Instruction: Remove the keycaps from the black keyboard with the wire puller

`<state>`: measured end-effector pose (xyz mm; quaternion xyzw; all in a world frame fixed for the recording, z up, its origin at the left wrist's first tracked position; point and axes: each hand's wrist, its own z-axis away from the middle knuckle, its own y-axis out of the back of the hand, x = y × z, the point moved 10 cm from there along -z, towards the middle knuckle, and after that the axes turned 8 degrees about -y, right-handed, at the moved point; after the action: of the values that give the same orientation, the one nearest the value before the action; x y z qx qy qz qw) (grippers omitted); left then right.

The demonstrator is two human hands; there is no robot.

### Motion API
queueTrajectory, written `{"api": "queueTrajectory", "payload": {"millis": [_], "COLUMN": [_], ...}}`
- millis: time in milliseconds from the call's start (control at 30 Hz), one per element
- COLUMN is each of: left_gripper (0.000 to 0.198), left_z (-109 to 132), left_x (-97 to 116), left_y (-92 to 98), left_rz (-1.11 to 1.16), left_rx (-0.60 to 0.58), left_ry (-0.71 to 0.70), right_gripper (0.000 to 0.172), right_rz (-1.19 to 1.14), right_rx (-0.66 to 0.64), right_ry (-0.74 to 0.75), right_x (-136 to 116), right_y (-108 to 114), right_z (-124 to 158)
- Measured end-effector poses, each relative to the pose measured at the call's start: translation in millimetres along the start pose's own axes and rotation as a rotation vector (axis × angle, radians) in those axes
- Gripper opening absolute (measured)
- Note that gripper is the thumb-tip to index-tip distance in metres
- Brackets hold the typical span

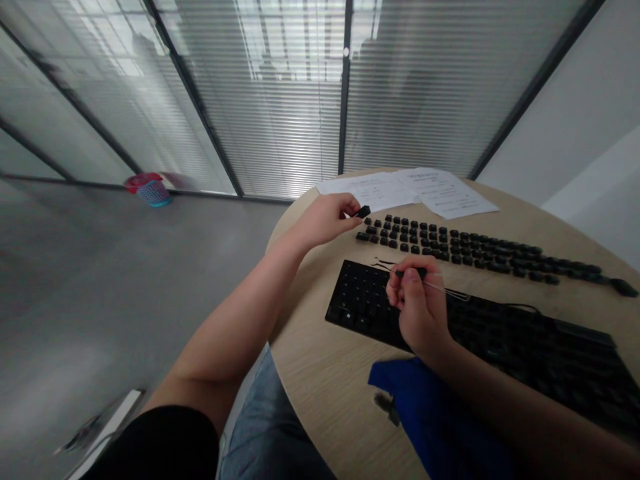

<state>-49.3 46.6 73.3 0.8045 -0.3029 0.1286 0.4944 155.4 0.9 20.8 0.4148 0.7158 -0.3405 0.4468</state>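
My left hand [330, 217] pinches a black keycap [365, 211] at the left end of several rows of loose keycaps [455, 243]. These lie spread along the table beyond the keyboard. Closed fingers of my right hand [423, 307] grip a wire keycap puller [421, 273]; its thin hooked wires stick out on both sides of the fist. That hand is over the left part of a black keyboard [357, 283]. Bare key positions show there, with a few caps still seated near its front left corner. My forearm hides part of the keyboard's front edge.
Printed sheets [445, 190] lie at the back of the round wooden table [305, 373]. A blue cloth [405, 387] and a small dark piece [387, 408] are near the front edge. On the floor stands a blue and red basket [154, 193], by a glass partition with blinds.
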Motion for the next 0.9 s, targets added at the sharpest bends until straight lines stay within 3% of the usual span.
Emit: {"api": "queueTrajectory", "payload": {"millis": [100,233,367,467,667,900], "left_gripper": [0.015,0.017,0.014,0.014,0.015,0.016], "left_z": [7.9,17.5,15.7,13.7,13.3,14.0], "left_x": [-11.5,-22.0,-20.6,-21.3,-23.7,-23.1], "left_y": [-12.0,-14.0,-19.6,-20.9,-20.8,-27.5], "left_rz": [0.064,0.132,0.129,0.118,0.127,0.159], "left_rx": [0.019,0.039,-0.038,-0.048,-0.051,-0.100], "left_ry": [-0.014,0.008,0.005,0.009,0.017,0.015], "right_gripper": [0.018,0.015,0.010,0.004,0.008,0.009], "right_rz": [0.009,0.016,0.035,0.090,0.343,0.513], "right_rx": [-0.010,-0.053,-0.098,-0.212,-0.501,-0.548], "right_ry": [-0.008,-0.071,-0.089,-0.078,0.046,0.119], "right_x": [-1.5,3.4,5.0,3.0,-10.7,-15.7], "right_y": [-0.4,-2.3,-2.3,-10.0,-38.8,-53.1], "right_z": [2.0,3.2,6.9,11.0,18.1,15.5]}}
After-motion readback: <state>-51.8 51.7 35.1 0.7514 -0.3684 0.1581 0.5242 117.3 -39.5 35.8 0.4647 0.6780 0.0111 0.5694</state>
